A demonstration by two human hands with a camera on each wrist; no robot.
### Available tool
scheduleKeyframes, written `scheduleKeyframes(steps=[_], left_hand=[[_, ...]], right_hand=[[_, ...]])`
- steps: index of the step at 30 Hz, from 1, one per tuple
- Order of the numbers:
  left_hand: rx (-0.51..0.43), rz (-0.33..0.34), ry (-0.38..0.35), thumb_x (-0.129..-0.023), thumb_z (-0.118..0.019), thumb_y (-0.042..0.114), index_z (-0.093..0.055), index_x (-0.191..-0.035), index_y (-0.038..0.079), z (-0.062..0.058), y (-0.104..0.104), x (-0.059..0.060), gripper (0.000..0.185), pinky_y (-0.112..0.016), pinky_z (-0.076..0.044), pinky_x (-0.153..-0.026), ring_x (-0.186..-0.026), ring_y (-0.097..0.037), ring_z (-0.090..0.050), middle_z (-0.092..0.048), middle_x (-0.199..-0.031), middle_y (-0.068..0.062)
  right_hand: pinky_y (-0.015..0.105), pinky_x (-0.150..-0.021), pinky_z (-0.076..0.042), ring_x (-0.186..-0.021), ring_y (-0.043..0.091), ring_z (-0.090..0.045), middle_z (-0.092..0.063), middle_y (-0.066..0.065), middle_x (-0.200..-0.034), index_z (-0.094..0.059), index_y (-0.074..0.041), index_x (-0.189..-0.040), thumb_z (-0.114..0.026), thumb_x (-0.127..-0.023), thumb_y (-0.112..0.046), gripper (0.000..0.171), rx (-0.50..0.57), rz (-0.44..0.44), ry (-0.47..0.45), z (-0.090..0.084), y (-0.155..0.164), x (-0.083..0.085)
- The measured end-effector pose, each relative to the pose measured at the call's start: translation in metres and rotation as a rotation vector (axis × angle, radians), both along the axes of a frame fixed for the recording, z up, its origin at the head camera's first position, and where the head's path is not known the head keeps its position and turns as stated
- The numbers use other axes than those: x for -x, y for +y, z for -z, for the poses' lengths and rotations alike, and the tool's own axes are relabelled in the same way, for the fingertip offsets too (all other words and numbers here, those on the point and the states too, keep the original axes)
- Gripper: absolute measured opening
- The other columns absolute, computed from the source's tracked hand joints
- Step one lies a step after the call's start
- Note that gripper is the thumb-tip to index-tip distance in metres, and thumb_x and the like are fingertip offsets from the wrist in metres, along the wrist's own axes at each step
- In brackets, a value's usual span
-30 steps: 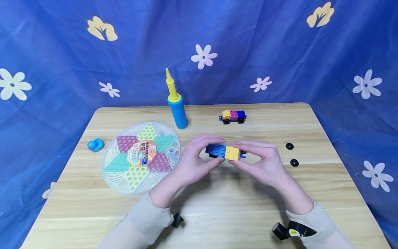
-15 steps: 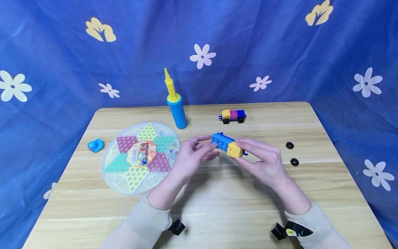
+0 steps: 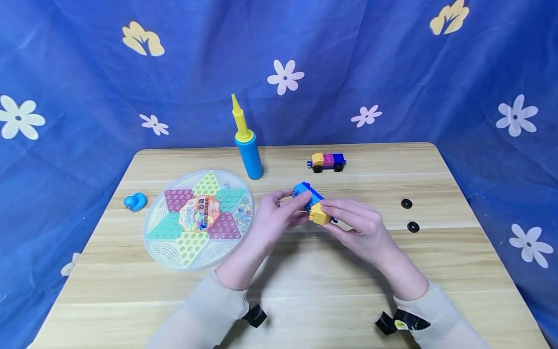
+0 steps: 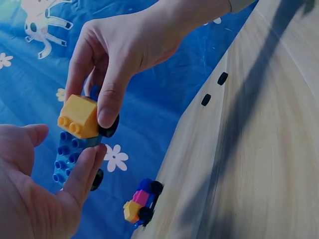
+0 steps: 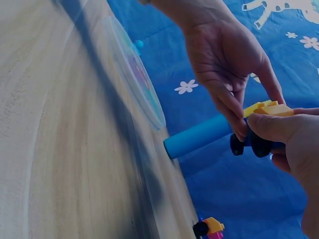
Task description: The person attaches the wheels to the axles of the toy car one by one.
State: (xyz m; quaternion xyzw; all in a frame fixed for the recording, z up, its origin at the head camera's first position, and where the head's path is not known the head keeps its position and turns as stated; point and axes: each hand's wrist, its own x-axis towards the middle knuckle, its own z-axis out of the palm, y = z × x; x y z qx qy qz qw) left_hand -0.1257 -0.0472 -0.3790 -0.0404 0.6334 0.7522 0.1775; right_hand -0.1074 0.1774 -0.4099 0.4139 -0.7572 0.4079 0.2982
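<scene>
A toy car built from blocks, with a yellow sloped front and a blue studded body, is held up over the table, tilted. My right hand pinches it at the yellow block, thumb beside a black wheel. At the blue end is my left hand, a digit lying across the blue studs in the head view. Fingers of that hand also touch the wheel side of the blue body in the left wrist view. Part of the car is hidden behind fingers.
A second block car stands at the back. Two loose black wheels lie to the right. Left of the hands are a blue and yellow pump, a round star-patterned game board and a blue toy duck.
The car has turned from lying crosswise to slanting, its yellow end nearer me. My left hand let go of the blue end, then came back onto it. My right hand kept hold.
</scene>
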Motion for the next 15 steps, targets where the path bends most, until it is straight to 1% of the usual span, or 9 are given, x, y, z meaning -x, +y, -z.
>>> scheduleKeyframes(steps=[4,8,11,15], left_hand=[[0.033,-0.037,0.011,-0.097,-0.082,0.029,-0.052,-0.145,-0.002,0.0022,0.0031,0.0016,0.065,-0.044,-0.063,-0.084,-0.095,-0.029,-0.078,-0.077,-0.11,-0.019],[0.054,-0.047,0.025,-0.094,-0.084,0.026,-0.047,-0.15,-0.001,0.0046,0.0051,0.0026,0.072,-0.05,-0.062,-0.085,-0.087,-0.025,-0.078,-0.076,-0.105,-0.018],[0.076,-0.054,0.039,-0.094,-0.085,0.024,-0.047,-0.151,0.0,0.0056,0.0053,0.0028,0.073,-0.046,-0.064,-0.082,-0.083,-0.023,-0.076,-0.074,-0.102,-0.016],[0.1,-0.062,0.06,-0.093,-0.085,0.022,-0.048,-0.152,0.002,0.0076,0.0035,0.0037,0.072,-0.04,-0.065,-0.078,-0.084,-0.023,-0.075,-0.071,-0.102,-0.015]], right_hand=[[0.03,-0.097,-0.057,-0.1,0.03,-0.075,-0.076,0.013,-0.119,-0.077,0.002,-0.119,-0.078,-0.099,-0.016,0.027,-0.012,-0.037,0.004,0.0012,-0.0026,-0.0003],[0.033,-0.093,-0.06,-0.099,0.03,-0.075,-0.076,0.014,-0.12,-0.078,0.002,-0.117,-0.077,-0.1,-0.016,0.025,-0.02,-0.075,0.031,0.0019,-0.0047,0.0009],[0.034,-0.093,-0.06,-0.101,0.03,-0.075,-0.076,0.014,-0.121,-0.078,0.001,-0.116,-0.08,-0.097,-0.014,0.024,-0.015,-0.093,0.034,0.0017,-0.0065,0.001],[0.034,-0.096,-0.058,-0.104,0.031,-0.075,-0.075,0.015,-0.121,-0.078,0.001,-0.117,-0.085,-0.092,-0.013,0.03,0.018,-0.108,-0.019,0.0007,-0.0079,-0.0008]])
